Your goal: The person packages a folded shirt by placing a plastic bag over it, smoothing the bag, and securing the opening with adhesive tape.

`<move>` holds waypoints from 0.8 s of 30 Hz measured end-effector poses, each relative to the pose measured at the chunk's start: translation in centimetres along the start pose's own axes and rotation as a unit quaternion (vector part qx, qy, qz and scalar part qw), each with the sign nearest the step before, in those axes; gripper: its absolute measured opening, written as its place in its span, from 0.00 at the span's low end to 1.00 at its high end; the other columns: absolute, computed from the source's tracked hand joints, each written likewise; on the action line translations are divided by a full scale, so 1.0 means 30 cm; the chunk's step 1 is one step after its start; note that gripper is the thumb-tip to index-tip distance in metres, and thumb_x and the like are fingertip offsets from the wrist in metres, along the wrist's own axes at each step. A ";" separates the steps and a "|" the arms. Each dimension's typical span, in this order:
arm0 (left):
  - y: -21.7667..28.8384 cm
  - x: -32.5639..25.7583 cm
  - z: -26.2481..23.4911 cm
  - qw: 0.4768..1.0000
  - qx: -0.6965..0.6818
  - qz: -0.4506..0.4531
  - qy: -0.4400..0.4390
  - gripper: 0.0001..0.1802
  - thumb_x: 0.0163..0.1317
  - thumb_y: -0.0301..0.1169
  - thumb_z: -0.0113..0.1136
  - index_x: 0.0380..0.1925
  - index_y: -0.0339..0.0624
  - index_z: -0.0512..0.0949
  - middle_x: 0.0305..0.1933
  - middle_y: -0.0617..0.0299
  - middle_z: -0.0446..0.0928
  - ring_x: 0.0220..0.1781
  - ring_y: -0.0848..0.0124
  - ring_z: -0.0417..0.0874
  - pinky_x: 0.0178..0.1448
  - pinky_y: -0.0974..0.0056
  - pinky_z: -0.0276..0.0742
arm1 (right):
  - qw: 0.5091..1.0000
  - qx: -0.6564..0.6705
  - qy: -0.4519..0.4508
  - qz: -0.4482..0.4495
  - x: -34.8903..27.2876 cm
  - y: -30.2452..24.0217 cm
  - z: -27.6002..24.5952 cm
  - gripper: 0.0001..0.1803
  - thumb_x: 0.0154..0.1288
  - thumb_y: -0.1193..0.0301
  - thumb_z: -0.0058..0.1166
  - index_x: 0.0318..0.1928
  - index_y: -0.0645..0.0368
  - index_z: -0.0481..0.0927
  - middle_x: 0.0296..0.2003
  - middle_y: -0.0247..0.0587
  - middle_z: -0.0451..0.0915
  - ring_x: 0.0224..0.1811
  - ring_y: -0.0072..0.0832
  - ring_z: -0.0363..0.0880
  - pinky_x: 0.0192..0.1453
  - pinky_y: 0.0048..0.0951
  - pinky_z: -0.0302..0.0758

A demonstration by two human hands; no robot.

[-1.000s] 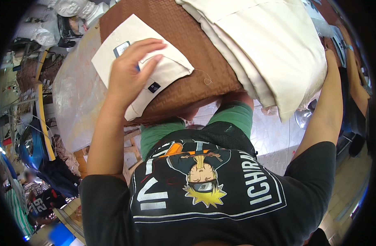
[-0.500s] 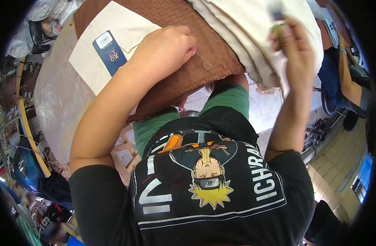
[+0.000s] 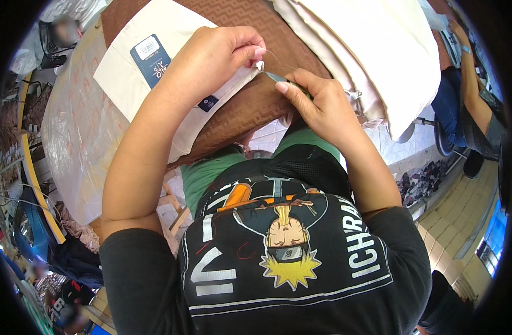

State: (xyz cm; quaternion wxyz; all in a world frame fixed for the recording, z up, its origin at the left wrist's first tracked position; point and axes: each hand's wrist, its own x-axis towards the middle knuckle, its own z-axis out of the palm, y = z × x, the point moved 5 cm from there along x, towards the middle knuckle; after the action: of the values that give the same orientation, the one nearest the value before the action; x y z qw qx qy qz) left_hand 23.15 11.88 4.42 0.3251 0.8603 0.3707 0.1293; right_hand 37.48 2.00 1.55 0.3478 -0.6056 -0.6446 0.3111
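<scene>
A folded cream garment with a navy hang tag and a small dark label lies under my left forearm. My left hand is closed, pinching a corner of the garment between thumb and fingertips, with a thin loose thread beside them. My right hand grips small thread snips, their grey pointed tip close to the pinched corner. Most of the snips' handle is hidden by my fingers.
Brown patterned cloth covers the work surface at my lap. A stack of cream garments rises on the right. Clear plastic sheeting spreads at the left. Another person's arm shows at the far right.
My right hand has come down and left from above the cream stack, bringing the snips to my left hand. The garment's edge has been pulled toward me, exposing the dark label.
</scene>
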 end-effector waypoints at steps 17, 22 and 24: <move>0.023 -0.024 -0.008 1.000 -0.008 0.004 0.005 0.09 0.63 0.33 0.57 0.36 0.38 0.79 0.28 0.60 0.81 0.31 0.74 0.82 0.38 0.70 0.75 | 0.999 -0.049 0.006 0.007 0.044 -0.013 0.010 0.18 0.63 0.57 0.54 0.37 0.61 0.80 0.19 0.53 0.76 0.24 0.49 0.76 0.30 0.42 0.71; 0.149 -0.167 -0.092 0.991 -0.005 0.087 -0.099 0.09 0.61 0.31 0.58 0.35 0.36 0.80 0.38 0.54 0.82 0.35 0.66 0.84 0.40 0.67 0.76 | 0.999 -0.032 -0.025 0.016 -0.009 -0.050 -0.155 0.17 0.61 0.59 0.57 0.39 0.62 0.81 0.19 0.42 0.76 0.22 0.31 0.75 0.28 0.32 0.69; 0.209 -0.306 -0.112 0.966 -0.045 0.081 -0.243 0.08 0.60 0.30 0.59 0.33 0.36 0.81 0.40 0.53 0.82 0.38 0.62 0.85 0.42 0.67 0.77 | 0.997 0.068 0.018 0.029 -0.056 -0.023 -0.291 0.13 0.61 0.64 0.60 0.40 0.61 0.81 0.21 0.26 0.75 0.25 0.15 0.72 0.28 0.21 0.68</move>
State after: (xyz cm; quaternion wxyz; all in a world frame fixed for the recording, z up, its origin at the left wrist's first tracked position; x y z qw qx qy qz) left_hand 18.71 3.59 11.24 0.4325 0.8775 0.2033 -0.0408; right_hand 44.34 0.11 6.92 0.3902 -0.6046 -0.5976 0.3537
